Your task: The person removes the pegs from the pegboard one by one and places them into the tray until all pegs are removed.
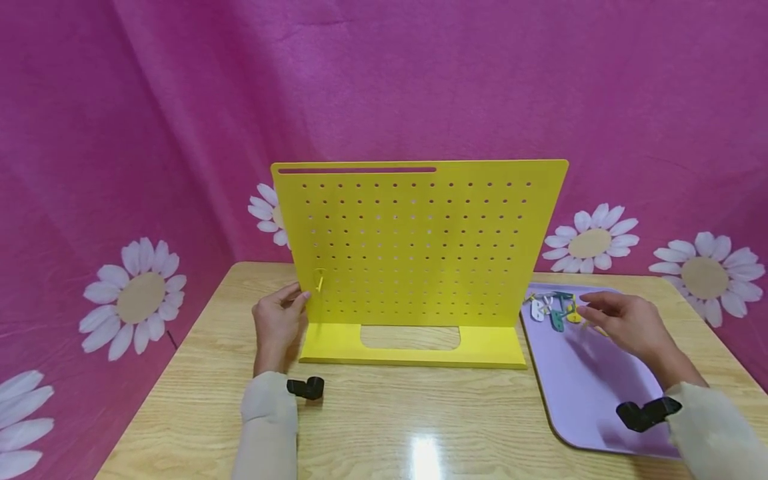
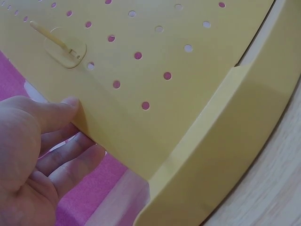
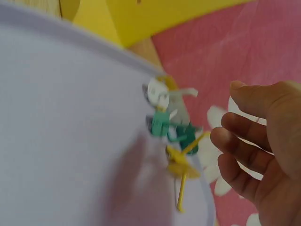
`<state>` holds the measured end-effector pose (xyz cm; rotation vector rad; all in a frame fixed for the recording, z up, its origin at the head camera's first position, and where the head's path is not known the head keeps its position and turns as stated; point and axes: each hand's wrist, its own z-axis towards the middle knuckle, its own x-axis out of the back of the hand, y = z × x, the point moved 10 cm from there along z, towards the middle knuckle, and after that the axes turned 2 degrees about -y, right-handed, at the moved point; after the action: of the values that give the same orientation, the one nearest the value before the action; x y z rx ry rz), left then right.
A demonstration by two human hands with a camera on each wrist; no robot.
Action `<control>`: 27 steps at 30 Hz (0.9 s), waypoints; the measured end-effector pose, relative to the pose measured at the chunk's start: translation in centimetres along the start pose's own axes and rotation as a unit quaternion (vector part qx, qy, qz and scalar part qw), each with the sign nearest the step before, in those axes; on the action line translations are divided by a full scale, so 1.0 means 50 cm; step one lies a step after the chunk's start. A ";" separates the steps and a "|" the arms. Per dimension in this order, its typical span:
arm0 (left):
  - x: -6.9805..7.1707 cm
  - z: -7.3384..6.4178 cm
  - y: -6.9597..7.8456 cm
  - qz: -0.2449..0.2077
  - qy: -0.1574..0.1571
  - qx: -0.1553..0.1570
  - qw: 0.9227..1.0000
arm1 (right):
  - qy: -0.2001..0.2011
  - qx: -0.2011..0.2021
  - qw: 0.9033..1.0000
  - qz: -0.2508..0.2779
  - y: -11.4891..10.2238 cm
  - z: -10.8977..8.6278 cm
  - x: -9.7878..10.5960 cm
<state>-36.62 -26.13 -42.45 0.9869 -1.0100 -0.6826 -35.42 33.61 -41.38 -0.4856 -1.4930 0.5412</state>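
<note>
A yellow pegboard (image 1: 414, 253) stands upright on its own base, with one yellow hook (image 1: 320, 280) fixed low on its left side. My left hand (image 1: 279, 327) pinches the board's lower left edge, thumb on the front and fingers behind, as the left wrist view also shows. Over the far end of a lilac tray (image 1: 591, 380), my right hand (image 1: 627, 327) hovers with bent, parted fingers and nothing between them. Beside those fingers lies a small pile of pegboard hooks: white (image 3: 157, 93), green (image 3: 161, 123) and yellow (image 3: 181, 162).
The board and tray share a wooden table (image 1: 372, 420), the tray to the board's right. Close behind the table hangs a pink cloth (image 1: 420, 80) with large white flowers. The board's base has a wide cut-out at its middle.
</note>
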 end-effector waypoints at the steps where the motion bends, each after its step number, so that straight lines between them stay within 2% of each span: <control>1: 0.001 0.000 0.001 0.002 0.002 -0.003 1.000 | 0.005 0.007 1.000 0.003 -0.012 -0.003 0.001; 6: 0.003 0.002 0.004 0.000 0.004 -0.008 1.000 | 0.054 0.079 0.995 0.000 -0.085 -0.023 0.009; 11: 0.000 0.004 0.003 -0.002 0.001 -0.001 1.000 | 0.082 0.142 0.987 0.000 -0.153 -0.039 0.007; 18: 0.001 0.002 0.003 -0.007 -0.002 0.000 1.000 | 0.077 0.196 0.976 0.054 -0.229 -0.043 -0.018; 22: 0.000 -0.001 0.001 -0.007 -0.003 0.002 1.000 | 0.072 0.216 0.972 0.066 -0.268 -0.040 -0.036; 27: -0.001 -0.003 0.000 -0.007 -0.006 0.002 1.000 | 0.044 0.231 0.968 0.089 -0.320 -0.030 -0.073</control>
<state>-36.52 -26.04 -42.49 0.9952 -1.0165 -0.6991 -33.31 18.76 -34.51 -0.2721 -1.1940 0.9694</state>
